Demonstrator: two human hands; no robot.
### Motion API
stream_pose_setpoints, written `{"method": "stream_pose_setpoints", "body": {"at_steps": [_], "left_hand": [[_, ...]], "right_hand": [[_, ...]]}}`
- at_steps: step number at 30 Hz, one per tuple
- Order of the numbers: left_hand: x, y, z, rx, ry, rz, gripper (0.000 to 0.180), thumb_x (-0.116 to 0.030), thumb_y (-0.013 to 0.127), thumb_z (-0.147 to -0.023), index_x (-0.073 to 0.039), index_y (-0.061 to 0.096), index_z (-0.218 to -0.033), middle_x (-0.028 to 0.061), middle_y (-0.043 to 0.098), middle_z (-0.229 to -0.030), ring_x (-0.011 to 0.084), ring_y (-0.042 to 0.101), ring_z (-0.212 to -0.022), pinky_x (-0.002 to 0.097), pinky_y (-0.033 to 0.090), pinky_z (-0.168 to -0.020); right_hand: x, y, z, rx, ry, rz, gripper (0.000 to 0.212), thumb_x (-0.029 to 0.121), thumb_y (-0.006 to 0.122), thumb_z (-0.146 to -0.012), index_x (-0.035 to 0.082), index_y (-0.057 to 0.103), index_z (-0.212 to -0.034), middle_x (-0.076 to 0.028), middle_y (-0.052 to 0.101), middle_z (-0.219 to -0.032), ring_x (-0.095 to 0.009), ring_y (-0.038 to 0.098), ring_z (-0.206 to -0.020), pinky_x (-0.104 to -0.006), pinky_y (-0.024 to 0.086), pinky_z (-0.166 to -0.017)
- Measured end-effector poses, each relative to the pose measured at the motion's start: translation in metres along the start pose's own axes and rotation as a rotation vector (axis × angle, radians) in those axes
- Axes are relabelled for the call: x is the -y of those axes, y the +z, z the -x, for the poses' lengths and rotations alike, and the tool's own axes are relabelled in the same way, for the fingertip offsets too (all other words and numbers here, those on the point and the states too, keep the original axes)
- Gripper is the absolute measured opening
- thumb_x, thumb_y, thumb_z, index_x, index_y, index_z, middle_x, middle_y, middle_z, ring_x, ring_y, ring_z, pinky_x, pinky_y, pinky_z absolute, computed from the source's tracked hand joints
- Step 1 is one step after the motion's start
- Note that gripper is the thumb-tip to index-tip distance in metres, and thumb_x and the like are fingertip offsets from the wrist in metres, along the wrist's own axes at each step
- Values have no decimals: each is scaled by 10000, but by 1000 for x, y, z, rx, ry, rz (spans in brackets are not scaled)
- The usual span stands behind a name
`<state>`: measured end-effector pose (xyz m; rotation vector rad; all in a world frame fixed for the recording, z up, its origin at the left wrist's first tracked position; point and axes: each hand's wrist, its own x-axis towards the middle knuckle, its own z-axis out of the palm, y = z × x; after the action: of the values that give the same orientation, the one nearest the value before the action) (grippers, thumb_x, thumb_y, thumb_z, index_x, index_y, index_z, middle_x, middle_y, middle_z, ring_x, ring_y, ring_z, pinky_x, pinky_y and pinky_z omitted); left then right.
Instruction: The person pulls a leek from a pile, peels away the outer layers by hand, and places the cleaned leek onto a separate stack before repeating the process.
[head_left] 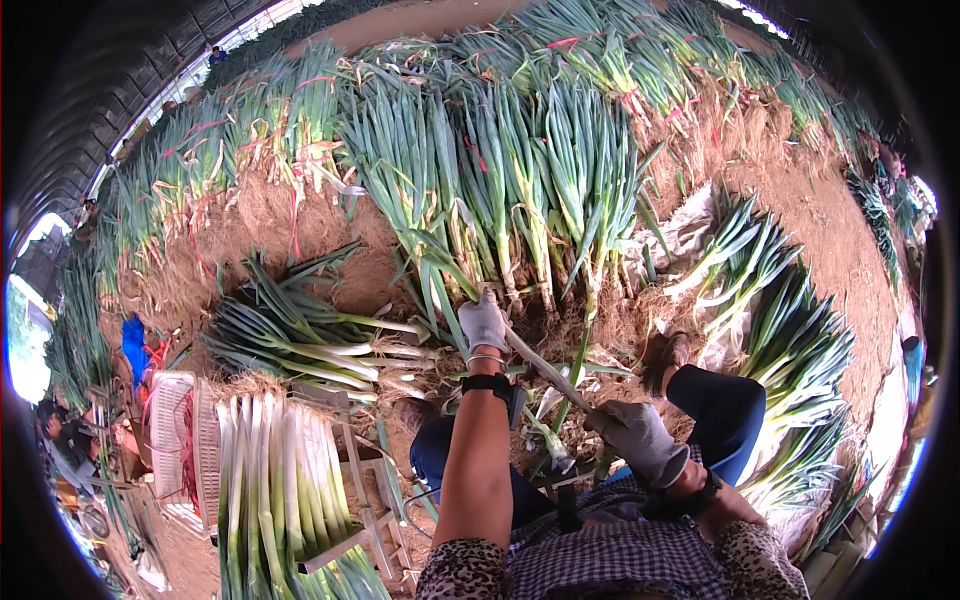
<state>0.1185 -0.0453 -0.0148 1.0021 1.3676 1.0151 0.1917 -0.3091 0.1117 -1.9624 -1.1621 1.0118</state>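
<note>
My left hand point(483, 325), in a pale glove, is closed at the foot of the upright row of large green onions point(500, 170) in front of me. Green leaves point(447, 266) rise up and to the left from its fingers. Between my hands runs a long greyish-brown strip point(545, 368), like a withered outer leaf; whether it is still joined to the onion I cannot tell. Its near end goes into my right hand point(640, 440), also gloved and closed, in front of my right knee. Both palms are hidden.
Trimmed green onions point(265, 470) lie on a metal stand point(365, 480) at the left, with a loose pile point(310, 335) beyond them. More lie along the right point(790, 370). A pale plastic crate point(170, 430) stands far left. Tied bundles fill the back. Peelings litter the ground between my feet.
</note>
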Motion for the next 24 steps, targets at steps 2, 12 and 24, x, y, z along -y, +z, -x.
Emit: {"method": "stream_pose_setpoints", "body": {"at_steps": [2, 12, 24], "left_hand": [[0, 2, 0, -24, -70, 78, 383, -271, 584, -882, 22, 493, -653, 70, 501, -483, 206, 508, -357, 338, 399, -343], [17, -101, -110, -320, -89, -83, 425, -419, 477, -901, -10, 590, -924, 108, 589, -765, 234, 519, -688, 392, 449, -624], [-15, -70, -54, -141, -216, 390, 365, -454, 556, -879, -103, 501, -793, 17, 467, -579, 153, 459, -481, 280, 386, -446]], "right_hand": [[-3, 1, 2, -20, 44, -46, 253, 258, 595, -866, 22, 647, -941, -126, 600, -648, -176, 601, -589, -329, 460, -562], [6, -87, 90, 72, 283, -176, 180, 157, 615, -853, -7, 688, -858, -46, 648, -646, -98, 586, -537, -245, 461, -504], [29, 57, -131, 273, 151, -772, 465, 172, 580, -888, -3, 384, -1273, -138, 560, -1189, -199, 587, -970, -305, 462, -924]]}}
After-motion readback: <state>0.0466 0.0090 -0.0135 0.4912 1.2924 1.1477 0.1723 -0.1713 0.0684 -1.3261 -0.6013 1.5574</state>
